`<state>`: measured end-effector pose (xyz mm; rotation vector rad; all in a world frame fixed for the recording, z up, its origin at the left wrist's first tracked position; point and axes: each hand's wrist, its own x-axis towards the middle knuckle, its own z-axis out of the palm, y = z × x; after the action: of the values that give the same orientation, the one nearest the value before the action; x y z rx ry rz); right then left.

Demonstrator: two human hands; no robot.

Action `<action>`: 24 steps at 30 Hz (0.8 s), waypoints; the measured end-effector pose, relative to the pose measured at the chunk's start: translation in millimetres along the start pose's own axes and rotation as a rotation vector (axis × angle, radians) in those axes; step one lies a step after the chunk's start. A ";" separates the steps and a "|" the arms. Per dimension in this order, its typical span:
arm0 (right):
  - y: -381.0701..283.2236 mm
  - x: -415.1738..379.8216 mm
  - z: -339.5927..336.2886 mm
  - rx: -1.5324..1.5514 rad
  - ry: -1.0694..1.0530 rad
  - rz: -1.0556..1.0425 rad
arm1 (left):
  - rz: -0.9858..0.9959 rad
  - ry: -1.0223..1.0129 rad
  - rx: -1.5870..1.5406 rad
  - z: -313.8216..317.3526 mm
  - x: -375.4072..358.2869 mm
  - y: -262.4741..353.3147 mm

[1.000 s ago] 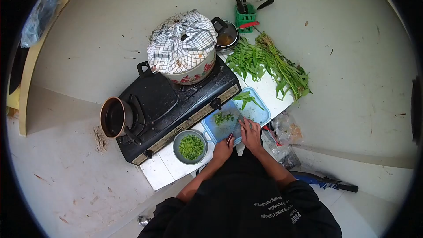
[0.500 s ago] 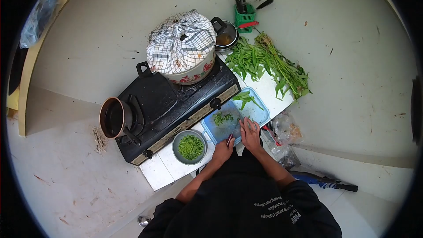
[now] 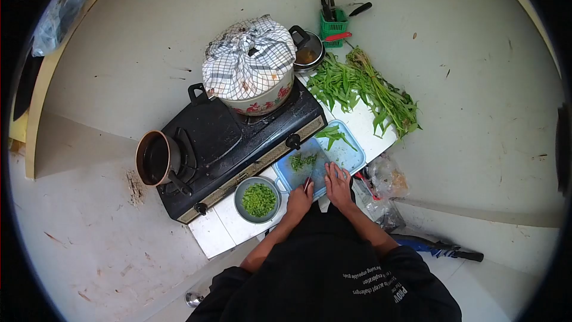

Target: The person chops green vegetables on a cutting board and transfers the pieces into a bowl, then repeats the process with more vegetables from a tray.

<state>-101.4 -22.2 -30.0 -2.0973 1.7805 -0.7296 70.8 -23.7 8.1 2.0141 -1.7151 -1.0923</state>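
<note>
Small pan (image 3: 156, 159) sitting on the black stove (image 3: 232, 149), cloth-covered pot (image 3: 251, 68) behind. Bowl (image 3: 258, 199) of chopped greens lying on the desk (image 3: 226, 226). Left hand (image 3: 299, 200) gripping a knife (image 3: 308, 182) over the blue cutting board (image 3: 322, 158). Right hand (image 3: 338, 183) pressing flat, fingers spread, on the board. White writing on the black shirt (image 3: 375, 283), too small to read.
</note>
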 end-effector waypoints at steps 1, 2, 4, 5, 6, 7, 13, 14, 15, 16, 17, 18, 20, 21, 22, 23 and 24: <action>-2.4 -1.1 0.9 0.010 0.001 0.014 | -0.008 -0.007 -0.012 -0.1 -0.1 -2.6; -4.1 -1.5 1.3 0.022 0.009 0.020 | -0.016 -0.012 -0.023 -0.1 -0.4 -5.2; -5.5 -1.9 3.4 0.045 0.024 0.032 | 0.002 -0.034 -0.041 1.9 -3.2 -11.3; -4.5 -1.6 3.3 0.020 0.014 0.019 | 0.013 -0.046 -0.052 3.8 -3.3 -13.3; -3.9 -1.3 2.1 -0.005 0.005 0.007 | 0.035 -0.067 -0.051 2.4 -4.5 -10.1; -3.8 -1.7 1.4 -0.030 -0.006 -0.004 | 0.056 -0.089 -0.050 1.5 -7.3 -7.4; -5.3 -2.1 2.4 0.032 0.002 0.023 | 0.062 -0.162 -0.019 11.3 -8.6 -11.5; -4.3 -2.4 3.5 0.036 0.006 0.026 | 0.052 -0.173 -0.015 10.3 -9.1 -9.9; -4.4 -2.6 3.6 0.039 0.008 0.029 | 0.049 -0.165 0.003 10.6 -9.4 -8.7; -5.0 -3.0 4.2 0.044 0.009 0.032 | 0.043 -0.157 0.021 10.8 -9.8 -7.7; -5.5 -3.2 4.3 0.028 0.002 0.027 | 0.037 -0.147 0.041 9.8 -9.8 -7.5; -4.8 -2.7 3.4 0.010 -0.004 0.020 | 0.024 -0.120 0.043 4.0 -10.8 -2.4; -4.2 -0.7 1.9 -0.012 -0.004 0.014 | 0.002 -0.068 0.046 -7.1 -12.4 9.8; -4.0 -0.3 2.4 -0.016 0.001 0.014 | -0.011 -0.035 0.036 -8.2 -10.7 9.3; -4.0 -0.7 2.9 -0.020 0.004 0.013 | -0.026 -0.002 0.025 -10.0 -10.2 7.6; -3.5 -0.8 3.3 -0.015 0.016 0.013 | -0.041 0.030 0.015 -11.9 -9.7 5.7; -4.6 -0.2 1.6 -0.010 0.028 0.013 | -0.047 0.027 0.022 -12.8 -8.6 2.1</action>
<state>-96.7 -21.3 -28.9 -2.0898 1.8142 -0.7515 78.1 -19.4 21.2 2.0830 -1.6818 -1.0609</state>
